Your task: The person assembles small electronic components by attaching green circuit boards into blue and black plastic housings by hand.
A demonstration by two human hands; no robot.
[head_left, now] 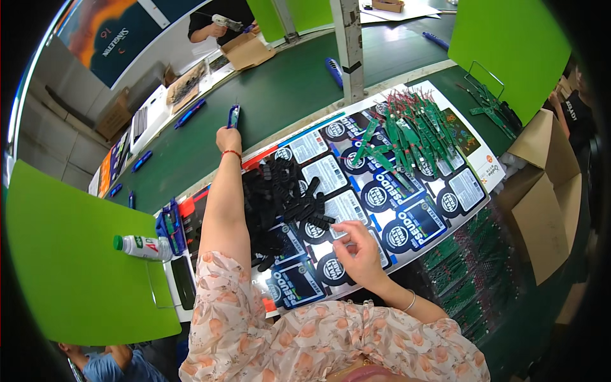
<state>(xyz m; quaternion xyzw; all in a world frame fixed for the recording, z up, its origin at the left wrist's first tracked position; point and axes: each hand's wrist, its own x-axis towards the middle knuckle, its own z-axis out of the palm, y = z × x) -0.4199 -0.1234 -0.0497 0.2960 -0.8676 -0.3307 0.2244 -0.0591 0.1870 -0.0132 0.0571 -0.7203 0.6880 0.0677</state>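
- The blue device [233, 116] stood at the far end of the left arm, over the green surface [273, 86]; whether it touched down could not be told.
- The left hand [229, 138] was closed around its near end, so a loosened grip at that long reach might have dropped or skewed it.
- The black parts [270, 191] lay heaped beneath and beside the outstretched left forearm [224, 197]; a low pull back could have dragged some off the pile.
- The right hand [358, 254] was curled narrow beside the heap's edge; whether it pinched anything could not be told, and a careless pick there might have brought up tangled pieces.
- The green circuit boards [407, 137] were bunched with thin wires, which could have snagged if pulled singly.
- The white bottle [145, 247] stood near the left elbow, where a sideways swing might have knocked it.
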